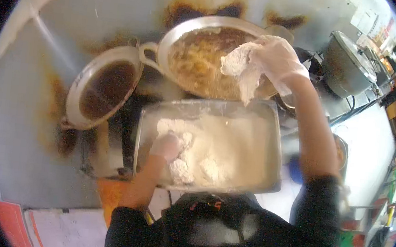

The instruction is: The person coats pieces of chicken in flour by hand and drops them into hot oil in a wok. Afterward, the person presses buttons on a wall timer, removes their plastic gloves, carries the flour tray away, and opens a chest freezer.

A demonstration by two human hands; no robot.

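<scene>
Apparently the work is partway along: near the centre of the frame, floury lumps (182, 172) lie in the pale powder (248, 142) of a metal tray (279, 155), well covered but not yet lifted out. The left hand (168, 148) is down among them at the tray's left, its fingers blurred, so I cannot tell whether it grips anything. Farther up, right of centre, the gloved right hand (280, 60) is closed around a white-coated piece (236, 60), which looks fully coated and hangs over the large pan (193, 22), not released. Whether the pan's foamy brown liquid (199, 61) already contains pieces is unclear.
</scene>
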